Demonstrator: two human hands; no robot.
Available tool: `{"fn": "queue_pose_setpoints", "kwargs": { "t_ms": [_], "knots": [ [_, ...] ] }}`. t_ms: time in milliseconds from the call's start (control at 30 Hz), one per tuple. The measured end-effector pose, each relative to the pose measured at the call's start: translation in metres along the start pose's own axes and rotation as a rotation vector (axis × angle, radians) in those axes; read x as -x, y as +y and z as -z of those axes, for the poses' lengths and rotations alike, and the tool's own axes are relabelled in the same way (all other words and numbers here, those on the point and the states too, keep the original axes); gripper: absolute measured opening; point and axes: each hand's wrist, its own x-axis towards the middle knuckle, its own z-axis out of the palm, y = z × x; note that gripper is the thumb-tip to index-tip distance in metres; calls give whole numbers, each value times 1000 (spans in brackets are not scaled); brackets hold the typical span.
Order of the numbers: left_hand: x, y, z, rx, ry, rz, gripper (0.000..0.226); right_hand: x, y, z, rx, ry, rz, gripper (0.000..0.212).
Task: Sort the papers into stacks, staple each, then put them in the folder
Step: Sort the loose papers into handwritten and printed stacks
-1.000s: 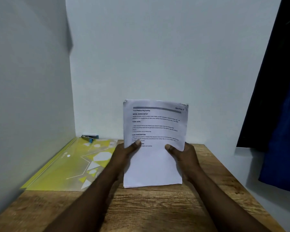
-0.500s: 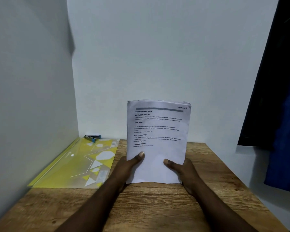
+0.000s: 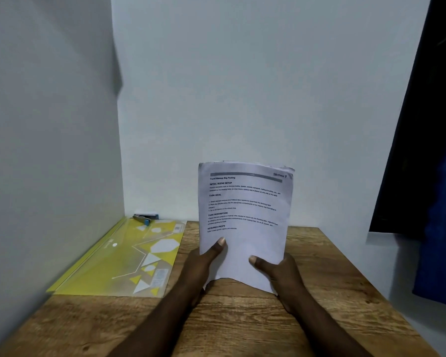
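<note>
A stack of printed white papers (image 3: 245, 210) stands upright over the wooden table (image 3: 242, 325), its bottom edge bowed just above the wood. My left hand (image 3: 204, 264) grips its lower left side, thumb on the front page. My right hand (image 3: 281, 271) grips the lower right corner the same way. A yellow translucent folder (image 3: 124, 258) lies flat on the table's left side along the wall. A blue stapler (image 3: 143, 219) sits at the folder's far end in the corner.
White walls close the table on the left and at the back. A small white box (image 3: 146, 213) lies behind the stapler. Dark and blue cloth (image 3: 438, 202) hangs past the table's right edge.
Both hands have slid lower on the stack, and the stack's bottom edge now bows upward in the middle. The stack stays upright in about the same place.
</note>
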Motion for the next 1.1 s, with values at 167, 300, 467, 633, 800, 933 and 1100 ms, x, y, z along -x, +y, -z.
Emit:
{"fn": "queue_pose_setpoints", "kwargs": {
  "t_ms": [167, 300, 467, 633, 800, 933, 1100],
  "knots": [
    [-2, 2, 6, -24, -32, 43, 47, 2, 2, 3, 30, 26, 14, 46],
    [-6, 16, 11, -49, -21, -41, 47, 1, 0, 4, 25, 21, 11, 52],
    [-2, 5, 3, -90, 3, -27, 43, 1, -1, 1, 11, 28, 17, 42],
    [-2, -1, 2, -112, 20, -23, 48, -2, 4, 5, 51, 24, -5, 41],
    [-2, -1, 4, -176, 21, -11, 52, -7, 7, 10, 90, 17, -26, 43],
    [-4, 6, 20, -149, -47, 39, 46, -7, 5, 13, 93, -58, -37, 46],
    [-9, 16, 38, -26, -172, 224, 49, -8, 1, 19, 117, -181, -158, 51]
  ]
}}
